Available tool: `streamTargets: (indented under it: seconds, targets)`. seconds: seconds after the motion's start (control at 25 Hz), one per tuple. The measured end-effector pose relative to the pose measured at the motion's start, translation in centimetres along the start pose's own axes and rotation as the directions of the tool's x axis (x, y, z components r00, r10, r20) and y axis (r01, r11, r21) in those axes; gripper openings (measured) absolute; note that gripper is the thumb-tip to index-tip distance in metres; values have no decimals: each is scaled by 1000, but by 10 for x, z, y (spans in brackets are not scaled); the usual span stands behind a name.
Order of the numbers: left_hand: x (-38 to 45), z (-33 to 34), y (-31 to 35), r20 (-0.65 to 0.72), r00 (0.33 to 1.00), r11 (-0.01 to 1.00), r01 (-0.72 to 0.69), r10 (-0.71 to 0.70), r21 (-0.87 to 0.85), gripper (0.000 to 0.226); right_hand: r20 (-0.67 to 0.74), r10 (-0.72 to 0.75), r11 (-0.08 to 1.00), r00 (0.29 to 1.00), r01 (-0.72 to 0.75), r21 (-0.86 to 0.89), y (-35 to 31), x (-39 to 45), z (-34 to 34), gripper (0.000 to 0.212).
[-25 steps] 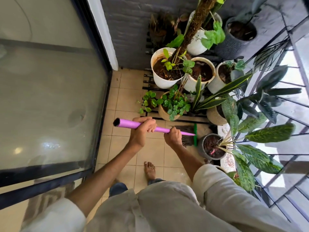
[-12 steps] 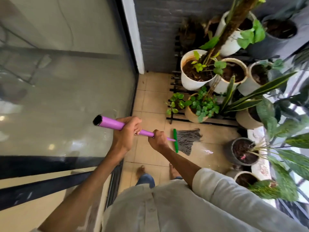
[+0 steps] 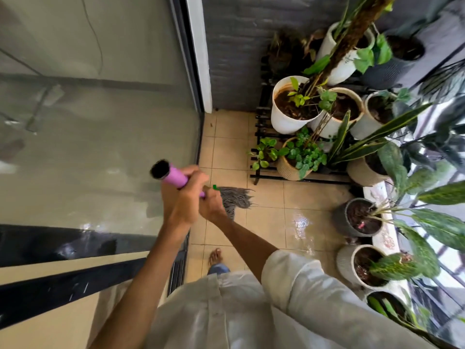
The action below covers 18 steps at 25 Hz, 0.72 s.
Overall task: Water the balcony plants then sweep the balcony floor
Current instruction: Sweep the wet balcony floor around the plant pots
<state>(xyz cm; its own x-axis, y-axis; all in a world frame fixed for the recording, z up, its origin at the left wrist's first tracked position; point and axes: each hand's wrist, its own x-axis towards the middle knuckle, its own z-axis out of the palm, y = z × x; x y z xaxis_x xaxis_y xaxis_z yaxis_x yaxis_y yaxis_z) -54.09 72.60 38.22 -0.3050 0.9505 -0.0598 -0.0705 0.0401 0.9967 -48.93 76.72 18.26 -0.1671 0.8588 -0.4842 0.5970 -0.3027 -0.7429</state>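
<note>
Just beyond the hands, a grey string mop head (image 3: 236, 199) is spread on the tiled balcony floor (image 3: 266, 222), joined to the handle by a green clamp (image 3: 215, 187) that shows only partly above the right hand. The purple handle (image 3: 173, 176) is grasped by both hands: the left hand (image 3: 182, 200) is wrapped around it near its open upper end, and the right hand (image 3: 211, 206) is curled around it just below, between the left hand and the mop head. The two hands are touching or nearly so. To the left of the hands a large glass sliding door (image 3: 100, 137) is seen. To the right of the hands a wet, shiny patch (image 3: 302, 222) is visible on the tiles. Further right and ahead of the hands, potted plants are grouped: a white pot (image 3: 284, 119) with soil and a climbing stem stands on a black rack (image 3: 261, 147), a small leafy plant in a woven pot (image 3: 289, 167) sits in front of it, and a dark grey pot (image 3: 357, 217) stands on the floor to the right. Below the hands, a bare foot (image 3: 215, 256) is planted on the tiles.
</note>
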Motion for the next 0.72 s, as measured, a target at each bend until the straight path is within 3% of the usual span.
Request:
streamTargets:
  seconds: [0.12, 0.32, 0.56, 0.72]
  targets:
    - [4, 21, 0, 43, 999, 998, -7, 10, -58, 28, -80, -11, 999, 997, 8, -46, 19, -1, -29, 26]
    - [-6, 70, -28, 127, 992, 978, 54, -28, -202, 30, -175, 70, 983, 982, -97, -153, 82, 0, -90, 18]
    - [-56, 171, -103, 301, 942, 971, 194, -146, -137, 36, -240, 217, 960, 946, -252, -123, 194, -50, -190, 37]
    - [-87, 241, -120, 444, 870, 955, 281, -213, -93, 38, -390, 254, 902, 885, -362, -234, 260, -75, -246, 31]
